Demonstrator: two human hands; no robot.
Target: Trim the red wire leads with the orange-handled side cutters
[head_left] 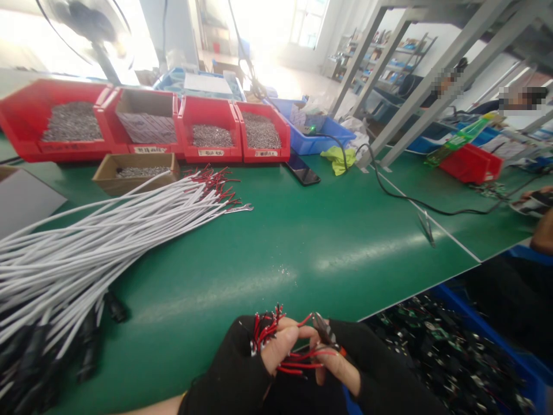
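Note:
At the bottom middle, my left hand (280,346) in a black fingerless glove pinches a bunch of red and black wires (264,334) with bare tips. My right hand (339,363), gloved the same way, grips small wire cutters (324,329) with a bit of orange on the handle. One red wire runs from the left fingers up to the cutter jaws; whether the jaws are closed on it cannot be made out. Several more red wires lie below, between both hands. On the left lies a pile of white cables (112,230) with red and black ends and black connectors.
Red bins (211,151) of small metal parts line the back of the green table (276,248). A small cardboard box (103,176), spanner (239,208), phone (303,171) and tweezers (427,229) lie about. A blue crate (475,328) of black parts stands lower right. People are at the far right.

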